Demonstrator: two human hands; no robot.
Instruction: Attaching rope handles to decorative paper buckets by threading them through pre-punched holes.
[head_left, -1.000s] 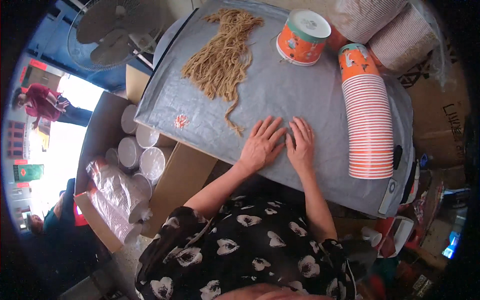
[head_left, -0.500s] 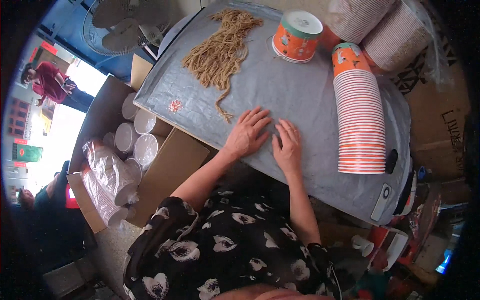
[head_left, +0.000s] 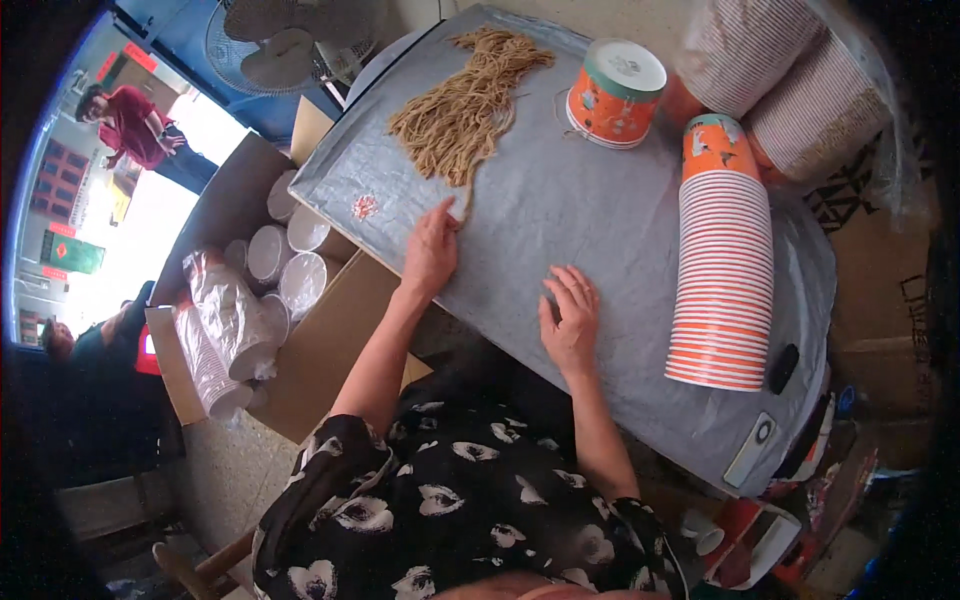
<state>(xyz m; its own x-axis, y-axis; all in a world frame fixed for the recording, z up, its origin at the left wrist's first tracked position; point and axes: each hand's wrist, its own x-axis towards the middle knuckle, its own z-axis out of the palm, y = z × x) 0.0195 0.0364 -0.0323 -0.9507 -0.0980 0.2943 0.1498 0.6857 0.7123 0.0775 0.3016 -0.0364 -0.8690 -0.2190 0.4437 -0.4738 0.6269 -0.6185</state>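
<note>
A bundle of tan cords (head_left: 460,110) lies on the grey covered tabletop (head_left: 560,200), with one strand trailing toward me. My left hand (head_left: 432,255) is beside that strand's loose end, its fingertips close to or touching it; index finger and thumb look apart. My right hand (head_left: 572,322) rests on the table near its front edge, fingers stretched out and holding nothing. Right of it lies a long stack of nested paper cups (head_left: 722,280), white-rimmed with orange. An upside-down orange and green paper tub (head_left: 615,95) stands at the back, with a thin cord at its base.
Small red and white bits (head_left: 364,207) lie at the table's left. Plastic-wrapped cup stacks (head_left: 745,50) stand at the back right. An open carton (head_left: 335,345) of wrapped cups sits at the left, near a fan (head_left: 285,50). A person (head_left: 135,125) in red stands beyond.
My left hand has moved left, away from my right hand, to the loose cord end. My right hand stays on the table. The whole view has shifted slightly.
</note>
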